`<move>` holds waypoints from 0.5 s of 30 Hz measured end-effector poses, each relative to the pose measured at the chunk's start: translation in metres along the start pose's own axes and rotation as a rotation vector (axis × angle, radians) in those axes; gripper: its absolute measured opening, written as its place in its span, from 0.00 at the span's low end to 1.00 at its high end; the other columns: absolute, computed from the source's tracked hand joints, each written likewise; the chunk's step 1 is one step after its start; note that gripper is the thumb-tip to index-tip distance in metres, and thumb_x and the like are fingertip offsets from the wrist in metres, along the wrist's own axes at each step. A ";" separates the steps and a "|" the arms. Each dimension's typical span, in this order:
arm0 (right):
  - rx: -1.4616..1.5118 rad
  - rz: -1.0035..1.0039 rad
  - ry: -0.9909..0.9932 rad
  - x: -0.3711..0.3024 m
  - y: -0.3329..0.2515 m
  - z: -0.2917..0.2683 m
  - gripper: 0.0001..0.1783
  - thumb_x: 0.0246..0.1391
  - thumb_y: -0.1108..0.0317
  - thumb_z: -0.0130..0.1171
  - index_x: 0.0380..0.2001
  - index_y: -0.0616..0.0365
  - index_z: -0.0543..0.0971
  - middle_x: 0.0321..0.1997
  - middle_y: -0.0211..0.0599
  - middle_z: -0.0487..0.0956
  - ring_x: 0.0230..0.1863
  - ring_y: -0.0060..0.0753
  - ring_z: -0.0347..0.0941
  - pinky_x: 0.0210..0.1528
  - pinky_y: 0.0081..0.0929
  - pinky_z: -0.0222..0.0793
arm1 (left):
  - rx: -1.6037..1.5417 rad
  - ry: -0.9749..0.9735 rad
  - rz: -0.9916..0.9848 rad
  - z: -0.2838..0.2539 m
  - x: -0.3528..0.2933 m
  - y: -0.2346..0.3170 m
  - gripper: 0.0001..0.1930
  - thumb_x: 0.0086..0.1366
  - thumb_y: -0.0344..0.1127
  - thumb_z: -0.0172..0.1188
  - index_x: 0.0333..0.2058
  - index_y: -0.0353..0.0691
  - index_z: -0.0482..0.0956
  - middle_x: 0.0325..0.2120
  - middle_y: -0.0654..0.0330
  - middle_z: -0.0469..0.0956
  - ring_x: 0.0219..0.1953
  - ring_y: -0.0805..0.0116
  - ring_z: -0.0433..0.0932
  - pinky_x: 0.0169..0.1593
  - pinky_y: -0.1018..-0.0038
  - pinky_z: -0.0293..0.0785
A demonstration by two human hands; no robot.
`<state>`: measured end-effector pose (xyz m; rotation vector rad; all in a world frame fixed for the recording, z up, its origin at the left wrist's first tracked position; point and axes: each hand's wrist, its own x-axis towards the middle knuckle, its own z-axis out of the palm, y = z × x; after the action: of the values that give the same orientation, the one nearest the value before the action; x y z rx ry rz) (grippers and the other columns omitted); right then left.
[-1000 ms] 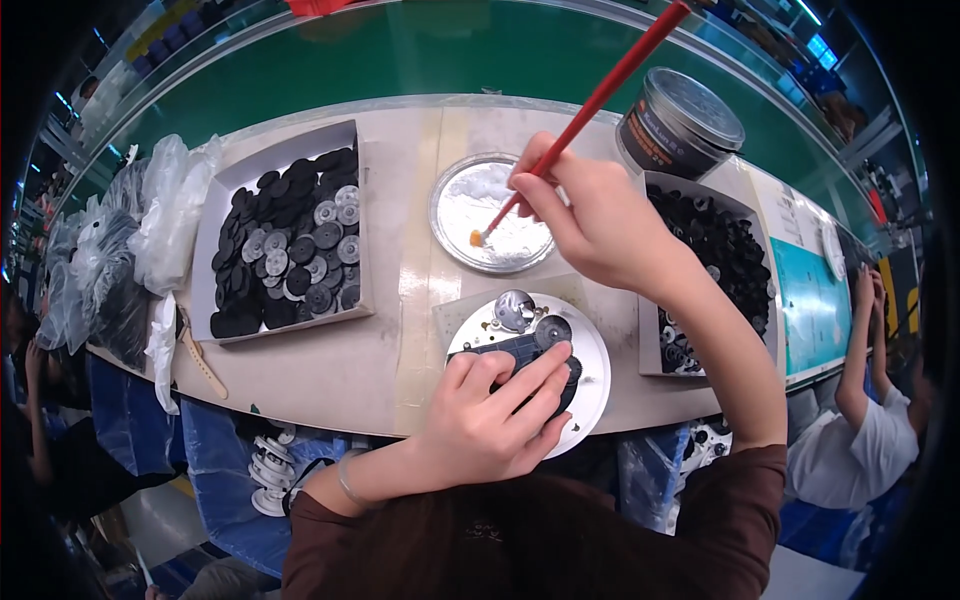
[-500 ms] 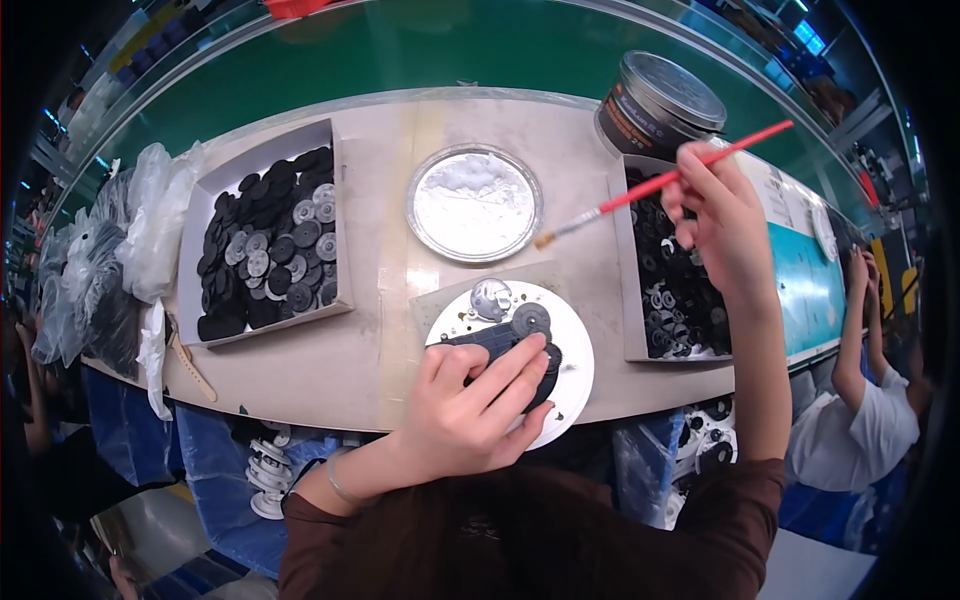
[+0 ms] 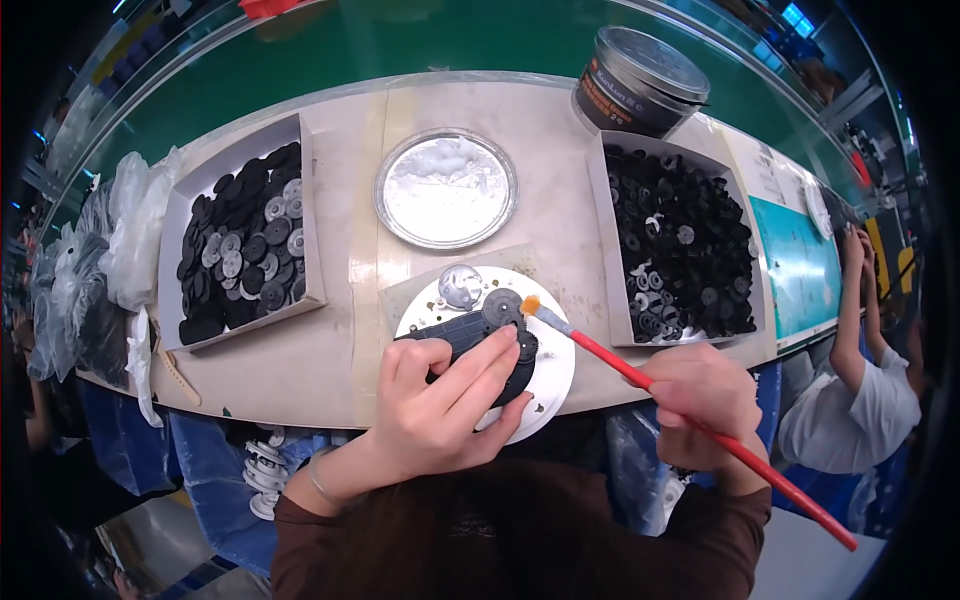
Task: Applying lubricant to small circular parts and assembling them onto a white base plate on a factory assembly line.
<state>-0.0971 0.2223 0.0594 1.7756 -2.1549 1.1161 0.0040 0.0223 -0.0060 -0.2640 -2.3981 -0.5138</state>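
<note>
My right hand (image 3: 705, 400) is closed around the red handle of a paintbrush (image 3: 610, 362). The tan bristles meet or hover just over the right edge of a dark grey gear (image 3: 503, 306); contact is hard to tell. That gear sits at the end of a black plastic housing (image 3: 455, 333), on a white round plate (image 3: 558, 352). My left hand (image 3: 430, 415) grips this geared housing, index and middle fingertips at the gears and thumb at its near side. Part of the housing is hidden beneath the fingers. A silvery round part (image 3: 461, 287) lies beyond it on the plate.
Beyond the plate lies a round metal dish (image 3: 382, 195) of white paste. Boxes of black and grey gears stand left (image 3: 312, 235) and right (image 3: 612, 280). A tin (image 3: 630, 100) is behind the right box. Plastic bags (image 3: 140, 230) sit far left; a co-worker (image 3: 850, 410) is at right.
My right hand has come down and nearer, bringing the brush from the air near the paste dish to the gear. My left hand keeps its hold on the housing. The view has shifted slightly.
</note>
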 end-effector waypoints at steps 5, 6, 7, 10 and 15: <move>0.002 -0.084 0.103 -0.003 0.004 0.010 0.10 0.40 0.77 0.60 0.29 0.63 0.72 0.24 0.39 0.75 0.23 0.36 0.73 0.24 0.28 0.71 | -0.010 -0.013 -0.006 -0.002 0.002 0.001 0.18 0.36 0.34 0.66 0.32 0.40 0.78 0.36 0.66 0.78 0.26 0.70 0.59 0.31 0.80 0.57; 0.099 -0.024 0.122 -0.005 0.002 0.007 0.10 0.41 0.77 0.59 0.29 0.64 0.71 0.23 0.39 0.75 0.23 0.35 0.73 0.24 0.27 0.70 | -0.010 -0.013 -0.008 -0.001 0.001 0.001 0.18 0.36 0.34 0.66 0.32 0.40 0.78 0.36 0.66 0.78 0.26 0.70 0.59 0.31 0.80 0.57; 0.193 0.036 0.142 -0.006 0.001 0.004 0.09 0.42 0.77 0.58 0.30 0.64 0.71 0.23 0.39 0.74 0.22 0.35 0.73 0.23 0.26 0.69 | -0.003 0.008 -0.001 0.001 -0.001 0.000 0.18 0.37 0.35 0.65 0.32 0.40 0.79 0.37 0.68 0.77 0.25 0.71 0.59 0.31 0.79 0.56; 0.145 0.062 0.152 -0.001 0.002 0.002 0.07 0.55 0.70 0.45 0.30 0.64 0.64 0.20 0.40 0.73 0.20 0.30 0.69 0.25 0.21 0.65 | -0.005 0.015 0.001 0.000 -0.001 -0.001 0.18 0.37 0.36 0.65 0.31 0.40 0.79 0.36 0.67 0.77 0.25 0.71 0.59 0.31 0.79 0.56; 0.081 0.040 0.157 0.006 0.013 0.014 0.06 0.54 0.70 0.45 0.27 0.63 0.64 0.18 0.40 0.73 0.18 0.29 0.68 0.22 0.21 0.64 | 0.001 0.005 -0.016 -0.001 -0.001 -0.001 0.17 0.36 0.34 0.66 0.30 0.40 0.78 0.35 0.66 0.78 0.25 0.70 0.59 0.31 0.80 0.56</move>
<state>-0.1056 0.2094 0.0470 1.6225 -2.0895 1.3219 0.0048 0.0205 -0.0059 -0.2434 -2.3978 -0.5196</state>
